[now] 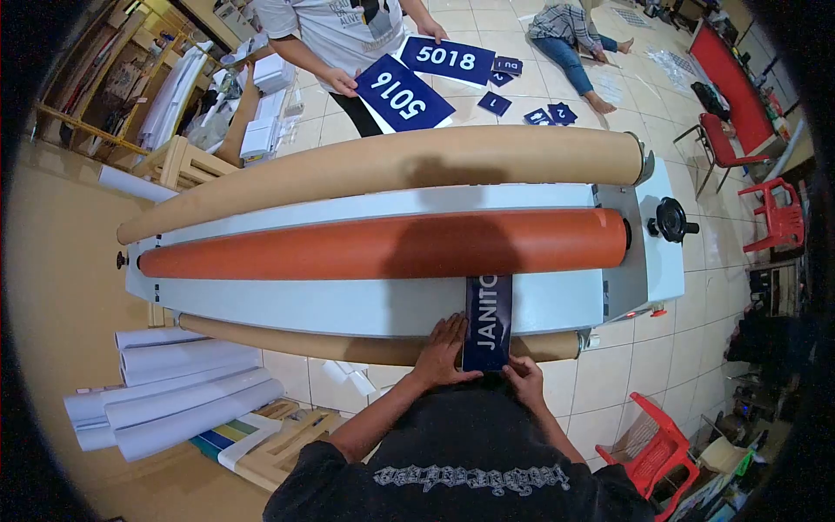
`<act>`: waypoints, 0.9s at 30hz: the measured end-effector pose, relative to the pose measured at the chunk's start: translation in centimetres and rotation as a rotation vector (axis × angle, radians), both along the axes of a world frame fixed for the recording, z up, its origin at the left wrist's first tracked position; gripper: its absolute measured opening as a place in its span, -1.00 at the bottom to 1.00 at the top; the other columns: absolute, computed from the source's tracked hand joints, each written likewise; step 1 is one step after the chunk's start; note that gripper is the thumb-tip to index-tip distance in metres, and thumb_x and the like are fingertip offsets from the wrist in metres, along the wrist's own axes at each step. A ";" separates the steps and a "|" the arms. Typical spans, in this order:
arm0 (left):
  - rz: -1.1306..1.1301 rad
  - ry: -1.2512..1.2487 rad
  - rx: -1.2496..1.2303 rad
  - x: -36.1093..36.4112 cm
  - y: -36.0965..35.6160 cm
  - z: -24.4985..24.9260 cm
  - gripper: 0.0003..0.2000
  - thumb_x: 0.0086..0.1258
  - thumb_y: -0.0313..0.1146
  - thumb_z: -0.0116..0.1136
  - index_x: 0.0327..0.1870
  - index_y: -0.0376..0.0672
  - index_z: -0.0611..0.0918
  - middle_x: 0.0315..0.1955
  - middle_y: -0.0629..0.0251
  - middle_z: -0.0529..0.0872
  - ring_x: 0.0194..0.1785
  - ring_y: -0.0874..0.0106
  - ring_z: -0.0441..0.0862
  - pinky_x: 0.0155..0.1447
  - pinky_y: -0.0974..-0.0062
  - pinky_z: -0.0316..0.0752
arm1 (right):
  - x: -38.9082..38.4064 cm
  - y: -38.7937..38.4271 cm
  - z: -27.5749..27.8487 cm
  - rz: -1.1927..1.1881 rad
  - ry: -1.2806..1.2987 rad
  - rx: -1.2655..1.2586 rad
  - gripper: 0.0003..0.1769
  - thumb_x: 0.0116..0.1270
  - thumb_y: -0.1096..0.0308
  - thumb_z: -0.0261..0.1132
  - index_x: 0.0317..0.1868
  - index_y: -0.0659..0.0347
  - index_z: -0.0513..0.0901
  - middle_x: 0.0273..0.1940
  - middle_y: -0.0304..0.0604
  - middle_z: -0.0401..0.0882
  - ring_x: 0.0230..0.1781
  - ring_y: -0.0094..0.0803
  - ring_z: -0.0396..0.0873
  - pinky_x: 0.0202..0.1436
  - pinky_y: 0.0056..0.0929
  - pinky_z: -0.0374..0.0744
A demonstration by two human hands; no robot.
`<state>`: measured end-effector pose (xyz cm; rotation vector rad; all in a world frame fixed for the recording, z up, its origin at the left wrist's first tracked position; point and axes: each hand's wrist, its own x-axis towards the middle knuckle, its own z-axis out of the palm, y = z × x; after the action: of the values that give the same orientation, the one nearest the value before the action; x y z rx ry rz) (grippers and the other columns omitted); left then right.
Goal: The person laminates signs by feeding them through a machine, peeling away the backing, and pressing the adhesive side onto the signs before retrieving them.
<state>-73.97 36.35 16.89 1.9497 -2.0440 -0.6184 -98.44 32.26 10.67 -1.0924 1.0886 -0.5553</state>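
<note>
A dark blue sign (pixel 488 324) with white letters reading "JANITO" lies on the pale bed of a roller machine (pixel 383 304). Its far end runs under the orange roller (pixel 383 244), which hides the rest of the word. My left hand (pixel 444 352) rests flat along the sign's left side, fingers stretched forward and thumb near the sign's front edge. At the front right corner, my right hand (pixel 524 380) pinches the sign between thumb and fingers. Below the bed runs a lower brown paper roll (pixel 383 346), partly covered by my left hand.
A large brown roll (pixel 383 170) spans the machine's far side. Beyond it a person holds blue signs 5016 (pixel 404 94) and 5018 (pixel 448 59); another person sits on the floor. White paper rolls (pixel 187 391) lie left. A red chair (pixel 652 452) stands right, near a black handwheel (pixel 671 219).
</note>
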 end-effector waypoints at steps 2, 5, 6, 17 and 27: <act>0.096 0.138 -0.071 0.2 2.9 -0.9 -0.07 0.26 0.18 0.17 0.43 -0.38 0.11 0.39 -0.19 0.16 0.47 0.06 0.14 0.53 0.20 -0.04 | -0.2 2.0 -0.7 -0.005 -0.038 -0.019 -0.82 0.30 0.56 0.29 -0.10 0.35 0.54 -0.17 -0.11 0.64 -0.15 -0.41 0.62 -0.08 -0.40 0.64; 0.636 0.607 -0.036 -0.4 7.6 -0.6 -0.33 0.42 -0.10 0.13 0.39 -0.37 0.22 0.24 -0.11 0.43 0.27 0.19 0.45 0.34 0.32 0.33 | 0.6 4.4 -0.9 0.153 -0.012 -0.071 -0.80 0.31 0.55 0.30 -0.07 0.33 0.58 -0.21 -0.17 0.65 -0.18 -0.49 0.60 -0.13 -0.50 0.60; 0.662 0.616 -0.065 -0.4 9.3 -1.1 -0.33 0.42 -0.10 0.13 0.39 -0.37 0.22 0.24 -0.11 0.43 0.27 0.19 0.45 0.34 0.32 0.33 | 1.2 4.8 -0.7 0.272 0.029 -0.122 -0.80 0.31 0.54 0.30 -0.06 0.32 0.59 -0.22 -0.19 0.65 -0.19 -0.51 0.59 -0.15 -0.53 0.59; 1.561 1.825 -0.711 2.0 27.4 -9.6 -0.72 0.44 -0.34 0.11 0.10 -0.23 0.52 -0.07 0.30 0.64 -0.07 0.45 0.61 -0.04 0.50 0.54 | 15.6 10.4 -0.6 0.850 -0.018 0.088 -0.70 0.31 0.47 0.31 0.03 0.37 0.55 -0.18 -0.13 0.67 -0.18 -0.48 0.63 -0.04 -0.51 0.59; 1.661 1.871 -1.256 -0.1 30.9 -8.9 -0.71 0.47 -0.34 0.08 0.13 -0.26 0.49 -0.04 0.26 0.63 0.01 0.42 0.60 0.09 0.39 0.54 | 20.5 12.7 -0.4 1.068 0.048 0.095 -0.70 0.28 0.50 0.34 0.02 0.40 0.61 -0.15 -0.05 0.69 -0.29 -0.44 0.66 -0.15 -0.48 0.67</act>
<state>-74.08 67.26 8.02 0.6805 0.5377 -0.1940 -77.94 44.98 10.24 -1.4135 0.4330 0.3701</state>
